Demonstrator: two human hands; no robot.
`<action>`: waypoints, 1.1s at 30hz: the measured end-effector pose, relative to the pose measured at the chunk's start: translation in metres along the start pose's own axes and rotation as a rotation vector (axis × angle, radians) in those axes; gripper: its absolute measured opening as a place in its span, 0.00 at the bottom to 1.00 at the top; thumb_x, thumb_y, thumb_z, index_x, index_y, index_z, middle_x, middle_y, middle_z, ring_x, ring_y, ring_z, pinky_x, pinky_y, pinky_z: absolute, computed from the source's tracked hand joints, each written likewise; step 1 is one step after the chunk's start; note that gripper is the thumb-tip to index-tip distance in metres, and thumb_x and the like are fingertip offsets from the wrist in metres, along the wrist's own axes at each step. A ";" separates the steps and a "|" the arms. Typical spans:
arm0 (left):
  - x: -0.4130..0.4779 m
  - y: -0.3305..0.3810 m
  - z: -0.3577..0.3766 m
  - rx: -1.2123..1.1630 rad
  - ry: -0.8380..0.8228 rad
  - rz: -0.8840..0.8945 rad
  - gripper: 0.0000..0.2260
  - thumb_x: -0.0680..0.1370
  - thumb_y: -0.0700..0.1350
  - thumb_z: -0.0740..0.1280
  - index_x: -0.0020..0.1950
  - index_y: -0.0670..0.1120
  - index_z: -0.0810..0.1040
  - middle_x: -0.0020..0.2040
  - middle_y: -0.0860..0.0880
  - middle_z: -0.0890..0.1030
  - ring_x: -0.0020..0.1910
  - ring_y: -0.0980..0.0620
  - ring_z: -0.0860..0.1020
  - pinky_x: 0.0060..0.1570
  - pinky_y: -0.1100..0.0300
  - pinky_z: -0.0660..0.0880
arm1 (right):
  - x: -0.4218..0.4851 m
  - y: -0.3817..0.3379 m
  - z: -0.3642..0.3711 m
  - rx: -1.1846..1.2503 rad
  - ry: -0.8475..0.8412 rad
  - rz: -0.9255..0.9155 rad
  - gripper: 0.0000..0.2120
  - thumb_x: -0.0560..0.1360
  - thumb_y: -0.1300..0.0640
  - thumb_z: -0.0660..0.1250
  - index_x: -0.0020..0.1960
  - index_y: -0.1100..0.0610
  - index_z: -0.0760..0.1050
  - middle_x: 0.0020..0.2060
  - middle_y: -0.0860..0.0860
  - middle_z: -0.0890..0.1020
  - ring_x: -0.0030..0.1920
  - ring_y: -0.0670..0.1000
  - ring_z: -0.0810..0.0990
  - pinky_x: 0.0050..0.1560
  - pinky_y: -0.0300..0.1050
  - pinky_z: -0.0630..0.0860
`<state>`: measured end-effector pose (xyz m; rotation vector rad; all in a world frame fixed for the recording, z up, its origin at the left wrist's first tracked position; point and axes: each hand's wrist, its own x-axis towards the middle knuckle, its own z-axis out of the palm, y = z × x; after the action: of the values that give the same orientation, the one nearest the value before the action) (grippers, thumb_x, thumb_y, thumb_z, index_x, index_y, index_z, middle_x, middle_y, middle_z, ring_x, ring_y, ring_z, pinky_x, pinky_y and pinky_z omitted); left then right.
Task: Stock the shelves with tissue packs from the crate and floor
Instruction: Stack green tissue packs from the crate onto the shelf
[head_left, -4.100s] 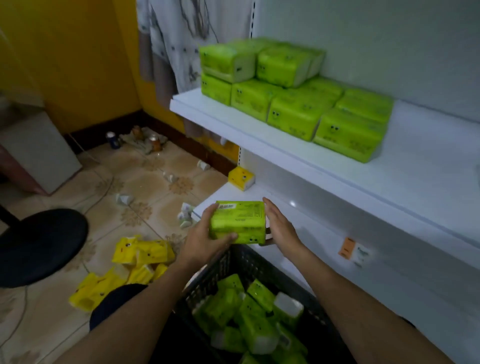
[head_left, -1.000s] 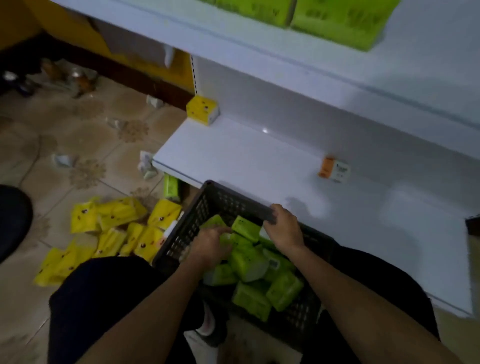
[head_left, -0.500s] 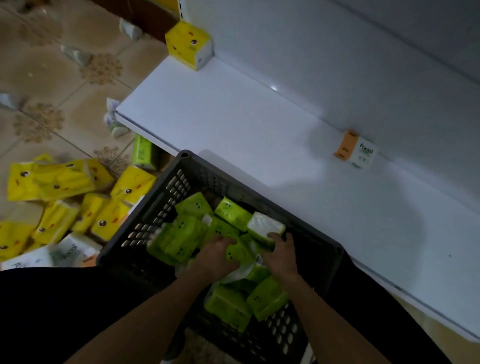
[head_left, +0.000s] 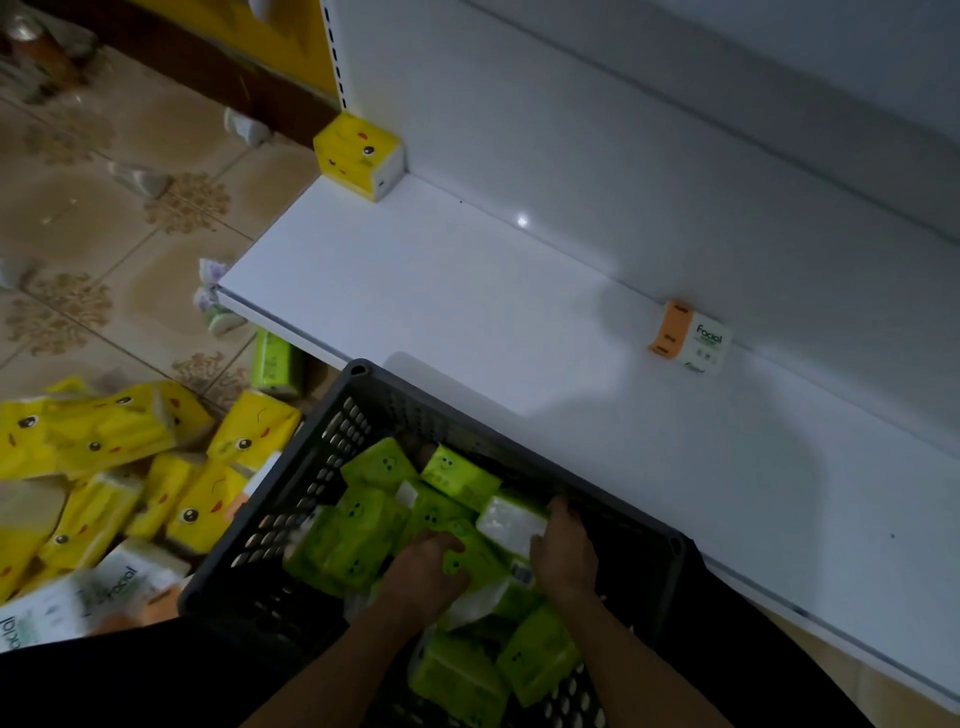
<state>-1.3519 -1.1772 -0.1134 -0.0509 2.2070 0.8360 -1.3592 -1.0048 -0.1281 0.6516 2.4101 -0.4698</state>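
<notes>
While left hand (head_left: 422, 578) and right hand (head_left: 565, 553) grip it, green pack (head_left: 480, 564) lies between.

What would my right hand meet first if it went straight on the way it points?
The white-ended tissue pack your right hand grips; beyond it, probably the crate's far wall.

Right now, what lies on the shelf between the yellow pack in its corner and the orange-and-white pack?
In the head view, nothing: the shelf is bare between the yellow pack and the orange-and-white pack.
</notes>
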 end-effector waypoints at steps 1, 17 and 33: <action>0.000 0.000 -0.001 0.005 0.010 0.004 0.16 0.76 0.47 0.65 0.63 0.47 0.73 0.64 0.47 0.71 0.60 0.50 0.73 0.51 0.64 0.67 | -0.001 -0.001 0.001 -0.044 -0.009 -0.019 0.18 0.77 0.61 0.59 0.67 0.58 0.64 0.63 0.57 0.72 0.60 0.57 0.75 0.56 0.49 0.75; -0.056 0.021 -0.064 -0.100 0.125 0.143 0.53 0.63 0.49 0.78 0.75 0.48 0.43 0.71 0.41 0.62 0.68 0.43 0.67 0.61 0.55 0.70 | -0.063 -0.072 -0.081 0.688 -0.199 0.004 0.09 0.76 0.64 0.59 0.38 0.54 0.68 0.38 0.52 0.72 0.39 0.51 0.73 0.39 0.46 0.73; -0.208 0.085 -0.233 -0.853 0.772 0.273 0.13 0.76 0.50 0.66 0.59 0.48 0.72 0.49 0.49 0.77 0.46 0.50 0.75 0.43 0.59 0.69 | -0.230 -0.209 -0.191 0.596 -0.066 -0.744 0.31 0.72 0.47 0.70 0.71 0.42 0.61 0.64 0.50 0.66 0.64 0.52 0.69 0.57 0.44 0.72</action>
<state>-1.3789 -1.2906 0.1892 -0.5752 2.3585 2.1443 -1.3980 -1.1653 0.1974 -0.0791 2.3801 -1.5176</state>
